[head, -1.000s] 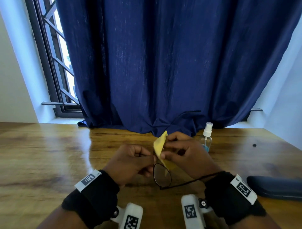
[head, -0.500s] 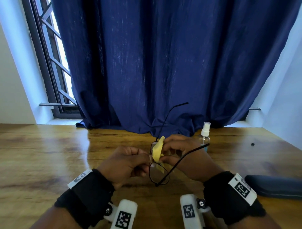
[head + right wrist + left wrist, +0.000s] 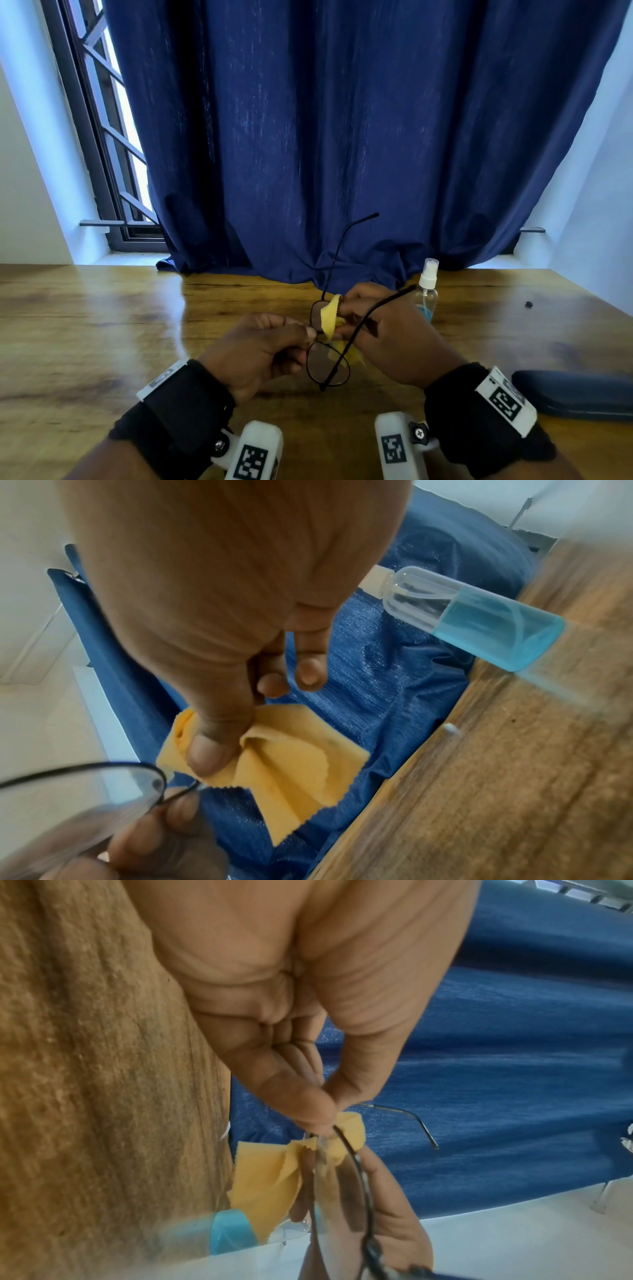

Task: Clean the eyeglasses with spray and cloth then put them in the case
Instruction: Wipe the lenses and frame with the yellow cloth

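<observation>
Thin black-framed eyeglasses [image 3: 327,363] are held above the wooden table with both temples unfolded. My left hand [image 3: 263,349] pinches the frame at the bridge, as the left wrist view shows on the eyeglasses [image 3: 356,1161]. My right hand [image 3: 387,329] pinches a yellow cloth [image 3: 329,315] folded over the far lens; the right wrist view shows the thumb pressing the cloth [image 3: 291,764] beside the lens [image 3: 85,785]. A clear spray bottle [image 3: 426,294] with blue liquid stands just behind my right hand. The dark blue case [image 3: 579,397] lies shut at the right.
A dark blue curtain [image 3: 342,137] hangs to the table's far edge, with a barred window [image 3: 102,137] at the left. A small dark speck [image 3: 529,304] lies at the far right of the table [image 3: 85,325].
The glasses have been turned so one temple now sticks up toward the curtain and the other crosses my right hand. The cloth has shifted onto the far lens.
</observation>
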Demonstrator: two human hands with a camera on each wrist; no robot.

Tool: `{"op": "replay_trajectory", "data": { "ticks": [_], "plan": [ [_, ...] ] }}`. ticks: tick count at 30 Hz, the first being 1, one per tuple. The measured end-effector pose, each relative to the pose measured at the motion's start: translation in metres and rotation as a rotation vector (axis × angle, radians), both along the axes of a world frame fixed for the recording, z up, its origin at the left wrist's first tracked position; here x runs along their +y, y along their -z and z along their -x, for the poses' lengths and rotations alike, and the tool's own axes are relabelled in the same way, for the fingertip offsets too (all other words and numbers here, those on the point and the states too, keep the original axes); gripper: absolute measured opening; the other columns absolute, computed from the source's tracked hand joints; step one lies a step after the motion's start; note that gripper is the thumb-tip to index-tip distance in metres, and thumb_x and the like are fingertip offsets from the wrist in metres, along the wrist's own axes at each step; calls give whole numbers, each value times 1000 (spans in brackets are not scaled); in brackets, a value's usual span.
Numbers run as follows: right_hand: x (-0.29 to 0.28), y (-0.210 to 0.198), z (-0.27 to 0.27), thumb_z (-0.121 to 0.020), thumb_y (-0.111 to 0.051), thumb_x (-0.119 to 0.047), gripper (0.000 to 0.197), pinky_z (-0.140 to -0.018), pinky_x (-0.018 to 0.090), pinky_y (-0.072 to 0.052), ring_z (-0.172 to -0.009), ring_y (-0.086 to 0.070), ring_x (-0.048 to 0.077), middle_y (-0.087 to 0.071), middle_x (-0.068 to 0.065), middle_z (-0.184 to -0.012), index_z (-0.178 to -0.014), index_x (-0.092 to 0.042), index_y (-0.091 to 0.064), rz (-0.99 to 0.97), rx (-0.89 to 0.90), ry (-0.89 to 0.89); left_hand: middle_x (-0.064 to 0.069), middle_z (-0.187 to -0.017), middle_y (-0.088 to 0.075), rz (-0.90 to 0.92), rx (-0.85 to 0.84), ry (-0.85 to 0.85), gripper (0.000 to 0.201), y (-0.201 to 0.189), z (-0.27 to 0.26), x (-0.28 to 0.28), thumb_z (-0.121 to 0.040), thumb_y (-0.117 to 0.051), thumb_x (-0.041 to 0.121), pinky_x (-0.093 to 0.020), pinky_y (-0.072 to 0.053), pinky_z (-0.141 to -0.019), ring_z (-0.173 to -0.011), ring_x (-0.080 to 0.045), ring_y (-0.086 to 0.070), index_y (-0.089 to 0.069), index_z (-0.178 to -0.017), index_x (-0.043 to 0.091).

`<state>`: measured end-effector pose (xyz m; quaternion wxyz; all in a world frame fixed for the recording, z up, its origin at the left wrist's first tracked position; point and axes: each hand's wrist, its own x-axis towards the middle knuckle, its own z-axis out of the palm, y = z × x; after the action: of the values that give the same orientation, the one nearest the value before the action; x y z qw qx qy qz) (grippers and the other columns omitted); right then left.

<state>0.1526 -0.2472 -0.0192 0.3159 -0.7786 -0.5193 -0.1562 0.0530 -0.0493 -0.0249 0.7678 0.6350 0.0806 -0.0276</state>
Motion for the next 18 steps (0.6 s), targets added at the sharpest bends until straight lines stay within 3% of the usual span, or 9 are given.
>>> {"op": "replay_trajectory", "data": {
  "ticks": [3, 8, 12, 15, 18],
  "plan": [
    [1, -1, -1, -89, -66, -37, 17, -77, 28, -48, -88, -55, 6, -59, -14, -94, -96, -23, -71, 32, -33, -6, -7, -69, -69, 18, -8, -9, 11, 0, 0, 0, -89, -65, 6, -18, -51, -48, -54, -9, -62, -72, -92, -3],
    [1, 0, -3, -90, -63, -39, 16, -81, 21, -43, -93, -52, 2, -57, -19, -98, -99, -28, -69, 53, -51, 6, -6, -68, -70, 22, -14, -21, 11, -1, 1, -3, -91, -64, 5, -18, -51, -48, -54, -9, -62, -73, -87, 0],
    [-1, 2, -7, -86, -74, -35, 13, -84, 27, -47, -99, -57, 3, -65, -20, -101, -98, -30, -77, -4, -10, 25, -4, -66, -70, 25, -5, -18, 12, -3, 2, -3, -93, -63, 5, -18, -52, -48, -53, -8, -62, -73, -87, 1],
    [-3, 4, -8, -88, -75, -28, 9, -86, 20, -44, -98, -59, 1, -63, -28, -100, -96, -29, -79, -36, 10, -25, -3, -65, -71, -1, -19, -12, 13, -5, 3, -4, -93, -63, 5, -18, -52, -48, -53, -8, -63, -73, -86, 2],
    [-8, 7, -17, -91, -71, -28, 5, -82, 20, -41, -98, -56, 4, -61, -24, -101, -93, -30, -75, -59, 34, 70, -4, -66, -72, -51, -28, 11, 16, -8, 5, -7, -93, -63, 4, -18, -53, -50, -54, -8, -63, -73, -81, 4]
  ]
}}
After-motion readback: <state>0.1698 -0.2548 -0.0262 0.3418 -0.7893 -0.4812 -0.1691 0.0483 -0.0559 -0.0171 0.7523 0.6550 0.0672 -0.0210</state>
